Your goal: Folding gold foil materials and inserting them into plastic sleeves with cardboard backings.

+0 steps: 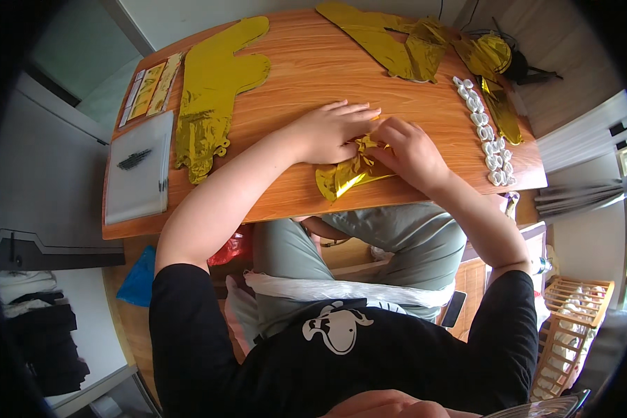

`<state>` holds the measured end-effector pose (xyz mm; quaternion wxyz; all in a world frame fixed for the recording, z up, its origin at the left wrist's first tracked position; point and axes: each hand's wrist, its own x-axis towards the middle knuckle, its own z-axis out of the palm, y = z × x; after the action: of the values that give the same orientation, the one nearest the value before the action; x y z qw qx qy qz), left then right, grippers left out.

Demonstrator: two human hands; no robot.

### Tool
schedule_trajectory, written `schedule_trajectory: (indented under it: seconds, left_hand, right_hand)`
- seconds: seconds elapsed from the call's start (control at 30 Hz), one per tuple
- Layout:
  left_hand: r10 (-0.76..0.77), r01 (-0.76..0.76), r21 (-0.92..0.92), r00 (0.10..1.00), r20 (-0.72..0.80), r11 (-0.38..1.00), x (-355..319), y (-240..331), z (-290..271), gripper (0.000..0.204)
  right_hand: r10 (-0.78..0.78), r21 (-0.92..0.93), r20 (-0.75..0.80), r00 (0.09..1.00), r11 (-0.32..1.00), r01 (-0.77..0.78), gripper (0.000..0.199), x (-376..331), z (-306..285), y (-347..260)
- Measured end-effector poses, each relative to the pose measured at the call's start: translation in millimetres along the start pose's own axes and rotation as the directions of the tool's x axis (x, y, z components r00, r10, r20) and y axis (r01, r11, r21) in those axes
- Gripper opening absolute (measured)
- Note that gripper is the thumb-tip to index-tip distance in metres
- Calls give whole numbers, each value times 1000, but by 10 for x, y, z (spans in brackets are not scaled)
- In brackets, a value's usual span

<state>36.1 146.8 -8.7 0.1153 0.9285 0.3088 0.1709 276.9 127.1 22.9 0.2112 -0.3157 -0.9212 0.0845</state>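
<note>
A crumpled gold foil balloon lies at the table's near edge, under both my hands. My left hand rests on its upper part, palm down, with the fingers stretched toward the right. The fingers of my right hand are bent and pinch a gathered bit of the foil close to my left fingertips. My hands cover part of the balloon, so its full shape is hidden. To the left lies a larger flat gold foil balloon with small looped tabs at its near end.
More gold foil lies at the back right. A row of small white coiled bundles runs along the right side. At the left are clear plastic bags and flat printed packets. A dark object with cables sits in the far right corner.
</note>
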Motion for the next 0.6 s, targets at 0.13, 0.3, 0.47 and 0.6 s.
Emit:
schedule_trajectory:
  seconds: [0.13, 0.3, 0.47, 0.6]
  left_hand:
    - [-163, 146, 264, 986, 43, 953, -30, 122, 51, 67]
    - [-372, 353, 236, 927, 43, 905, -95, 261, -50, 67]
    - [-219, 205, 155, 973, 79, 967, -119, 172, -206, 68]
    - [-10, 4, 103, 998, 61, 995, -84, 105, -31, 65]
  right_hand:
    - [-9, -97, -30, 999, 995, 6, 23, -175, 35, -133]
    - [-20, 96, 28, 999, 995, 18, 26, -116, 22, -23]
    - [-73, 113, 195, 978, 992, 51, 28, 12, -161, 63]
    - [-117, 82, 222, 968, 992, 101, 27, 21, -155, 136]
